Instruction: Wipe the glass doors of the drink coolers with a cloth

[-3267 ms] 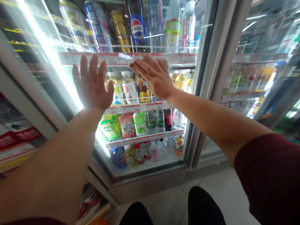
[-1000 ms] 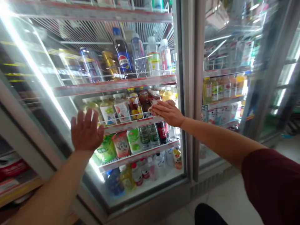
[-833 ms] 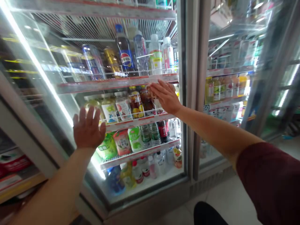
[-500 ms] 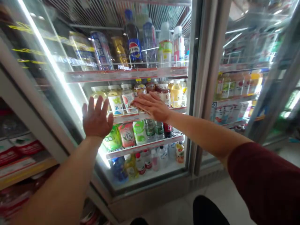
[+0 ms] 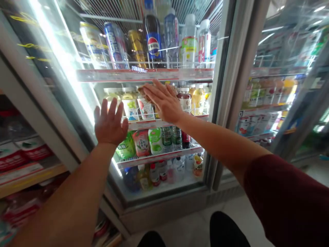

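The glass door of a lit drinks cooler stands in front of me. My left hand lies flat against the glass on the left, palm forward, fingers spread, with nothing in it. Right of it, my right hand presses toward the glass at the height of the middle shelf, fingers stretched and slanting up to the left. A brownish, crumpled cloth shows past its fingertips; the palm and fingers hide most of it. Behind the glass, near that hand, are a dark juice bottle and a pale yellow bottle.
On the top shelf stand a cola bottle, cans and clear bottles. Lower shelves hold pouches and small bottles. A metal door frame runs up the right, beside another cooler. Packaged goods fill shelving at lower left.
My right hand has moved up a little across the glass relative to the shelves. The left hand keeps its place on the glass, while the view has shifted slightly.
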Motion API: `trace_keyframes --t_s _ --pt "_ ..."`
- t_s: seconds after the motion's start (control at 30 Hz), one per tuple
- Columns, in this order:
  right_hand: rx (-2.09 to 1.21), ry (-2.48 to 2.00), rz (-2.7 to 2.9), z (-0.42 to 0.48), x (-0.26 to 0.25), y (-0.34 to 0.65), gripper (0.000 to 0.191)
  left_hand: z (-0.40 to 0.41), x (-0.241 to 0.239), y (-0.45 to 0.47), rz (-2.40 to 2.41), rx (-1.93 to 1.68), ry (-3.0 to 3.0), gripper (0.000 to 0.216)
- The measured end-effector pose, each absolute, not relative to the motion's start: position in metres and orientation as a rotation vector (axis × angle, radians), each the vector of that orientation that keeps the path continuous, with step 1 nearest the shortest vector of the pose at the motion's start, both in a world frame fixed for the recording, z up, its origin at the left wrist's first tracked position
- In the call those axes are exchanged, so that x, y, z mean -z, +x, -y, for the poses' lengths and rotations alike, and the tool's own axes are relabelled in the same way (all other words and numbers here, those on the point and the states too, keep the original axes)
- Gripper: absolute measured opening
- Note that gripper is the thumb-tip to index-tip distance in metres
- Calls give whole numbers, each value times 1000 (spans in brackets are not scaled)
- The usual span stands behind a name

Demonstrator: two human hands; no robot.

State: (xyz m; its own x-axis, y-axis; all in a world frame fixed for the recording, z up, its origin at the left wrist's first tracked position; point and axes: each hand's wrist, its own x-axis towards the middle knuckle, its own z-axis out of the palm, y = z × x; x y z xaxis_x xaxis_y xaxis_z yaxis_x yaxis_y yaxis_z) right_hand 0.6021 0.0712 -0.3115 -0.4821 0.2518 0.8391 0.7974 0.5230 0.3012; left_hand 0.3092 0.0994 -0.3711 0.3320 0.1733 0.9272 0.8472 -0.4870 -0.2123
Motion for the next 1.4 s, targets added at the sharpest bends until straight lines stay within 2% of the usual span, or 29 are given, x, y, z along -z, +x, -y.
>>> trace_keyframes --t_s 0.1,0.2,0.3,0.43,0.6,0.83,1.0,1.17,1.33,1.4 --pt "888 -913 1977 -69 322 596 64 -97 370 311 917 1175 -1875 69" --pt "935 -754 2322 -67 352 592 60 -95 369 312 937 1169 -1875 69" --pt "981 -617 2522 -65 361 588 60 -94 369 313 946 1178 -1880 68" --pt "1019 -786 2326 -60 348 575 73 -94 368 313 949 1171 -1885 68" --pt "873 -973 1954 -56 361 538 67 -99 372 306 897 1168 -1946 66" --pt "659 -903 2014 -42 352 499 85 -101 375 303 861 1056 -1962 57" --pt "786 -749 2188 -41 329 569 75 -98 373 305 836 1029 -1948 57" --pt "837 -917 2038 -59 323 696 67 -96 370 305 851 1113 -1970 59" --pt "808 -957 1911 -75 346 745 63 -78 383 320 898 1146 -2008 82" --pt "796 -971 1872 -77 354 741 62 -68 390 333 915 1163 -1918 84"
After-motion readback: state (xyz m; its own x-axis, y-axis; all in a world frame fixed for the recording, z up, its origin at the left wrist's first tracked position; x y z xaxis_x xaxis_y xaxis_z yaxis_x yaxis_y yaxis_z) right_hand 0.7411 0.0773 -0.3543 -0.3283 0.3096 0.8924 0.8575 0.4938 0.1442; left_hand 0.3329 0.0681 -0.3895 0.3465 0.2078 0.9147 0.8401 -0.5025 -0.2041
